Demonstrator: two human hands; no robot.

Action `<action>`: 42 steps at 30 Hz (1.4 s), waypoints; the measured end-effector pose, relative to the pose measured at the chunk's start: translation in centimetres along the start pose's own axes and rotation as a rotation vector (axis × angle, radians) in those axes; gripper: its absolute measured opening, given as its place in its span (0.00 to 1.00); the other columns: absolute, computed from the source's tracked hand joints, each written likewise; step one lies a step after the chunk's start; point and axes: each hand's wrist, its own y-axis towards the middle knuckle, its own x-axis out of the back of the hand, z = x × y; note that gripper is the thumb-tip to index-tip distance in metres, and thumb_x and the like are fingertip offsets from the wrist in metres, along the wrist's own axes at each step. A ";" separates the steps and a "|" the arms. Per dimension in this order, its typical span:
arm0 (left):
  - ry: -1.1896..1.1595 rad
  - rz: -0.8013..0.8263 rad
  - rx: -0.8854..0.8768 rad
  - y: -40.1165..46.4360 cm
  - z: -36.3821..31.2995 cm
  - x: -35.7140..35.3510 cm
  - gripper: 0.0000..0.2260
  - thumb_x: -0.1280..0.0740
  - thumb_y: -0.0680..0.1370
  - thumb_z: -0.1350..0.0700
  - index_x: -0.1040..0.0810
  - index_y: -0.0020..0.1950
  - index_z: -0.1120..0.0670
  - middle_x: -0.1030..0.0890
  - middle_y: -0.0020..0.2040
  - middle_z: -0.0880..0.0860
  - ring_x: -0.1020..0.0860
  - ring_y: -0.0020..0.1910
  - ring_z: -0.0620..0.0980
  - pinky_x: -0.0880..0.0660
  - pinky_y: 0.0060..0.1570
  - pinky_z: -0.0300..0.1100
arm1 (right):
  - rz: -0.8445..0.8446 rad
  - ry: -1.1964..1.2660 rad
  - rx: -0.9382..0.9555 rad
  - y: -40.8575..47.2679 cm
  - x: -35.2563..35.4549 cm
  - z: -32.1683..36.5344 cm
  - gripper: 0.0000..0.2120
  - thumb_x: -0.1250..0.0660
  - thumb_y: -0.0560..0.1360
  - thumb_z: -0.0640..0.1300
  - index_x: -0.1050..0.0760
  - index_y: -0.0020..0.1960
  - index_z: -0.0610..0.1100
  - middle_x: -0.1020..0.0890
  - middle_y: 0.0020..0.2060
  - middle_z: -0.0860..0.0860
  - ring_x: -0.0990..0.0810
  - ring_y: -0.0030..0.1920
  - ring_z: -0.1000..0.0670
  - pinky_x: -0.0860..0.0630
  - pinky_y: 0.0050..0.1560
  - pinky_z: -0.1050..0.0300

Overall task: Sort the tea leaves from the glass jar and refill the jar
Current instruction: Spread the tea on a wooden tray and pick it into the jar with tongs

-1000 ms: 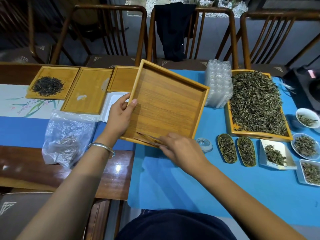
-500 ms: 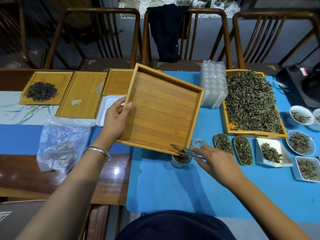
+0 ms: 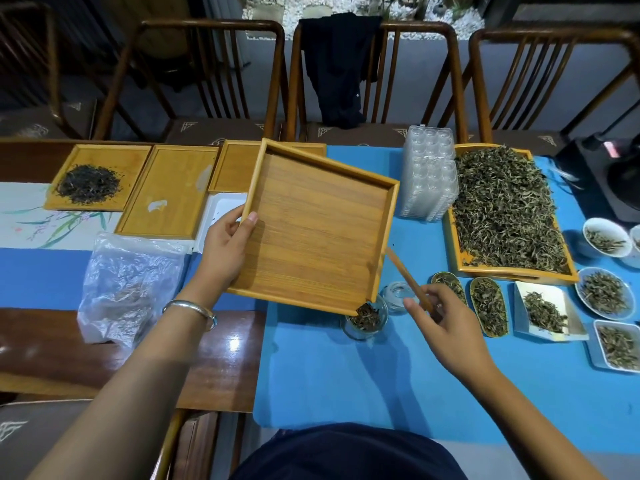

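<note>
A square bamboo tray [image 3: 318, 233] is held tilted above the counter [image 3: 346, 375], which is covered here by a blue mat. The left hand [image 3: 227, 249] grips the tray's left rim, thumb laid on the inner surface and fingers curled beneath. The tray's lowest corner is positioned directly over the open mouth of a small glass jar [image 3: 363, 318], which stands on the mat and already holds a clump of dark tea leaves [image 3: 365, 315]. The tray's floor appears almost bare; only a few leaves can be seen at that low corner.

The right hand [image 3: 446, 320] pinches a thin bamboo stick [image 3: 407, 278], whose far tip is rested against the tray's right edge. The jar's glass lid [image 3: 398, 296] lies just behind the jar.

The refill appears nearly finished. For the step to be done well, the corner should be kept centred over the narrow mouth, the tilt kept steady, and the last leaves coaxed down along the corner with the stick in gentle strokes, so that none are flicked onto the mat or crushed.

To the right, a larger tray [image 3: 453, 244] heaped with loose leaves is seen.
</note>
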 end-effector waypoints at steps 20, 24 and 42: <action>0.008 -0.144 0.274 -8.2 6.9 13.7 0.12 0.39 0.83 0.51 0.18 0.51 0.55 0.15 0.44 0.51 0.18 0.43 0.45 0.23 0.44 0.39 | 0.135 -0.247 0.084 0.7 -14.5 9.0 0.14 0.33 0.73 0.47 0.27 0.34 0.39 0.24 0.28 0.47 0.27 0.30 0.46 0.34 0.29 0.53; -0.045 -0.124 0.326 -8.9 9.4 13.5 0.11 0.39 0.83 0.56 0.18 0.51 0.56 0.15 0.42 0.50 0.19 0.41 0.44 0.24 0.43 0.36 | 0.184 -0.285 0.011 -0.4 -16.0 7.9 0.15 0.33 0.74 0.45 0.32 0.31 0.42 0.30 0.24 0.51 0.31 0.27 0.48 0.41 0.24 0.56; 0.033 -0.128 0.373 -8.8 17.9 13.6 0.13 0.32 0.78 0.67 0.21 0.61 0.59 0.16 0.36 0.40 0.20 0.35 0.31 0.26 0.36 0.25 | 0.221 -0.372 -0.126 -2.7 -21.7 4.3 0.20 0.36 0.75 0.40 0.40 0.28 0.45 0.35 0.24 0.50 0.35 0.26 0.49 0.45 0.26 0.54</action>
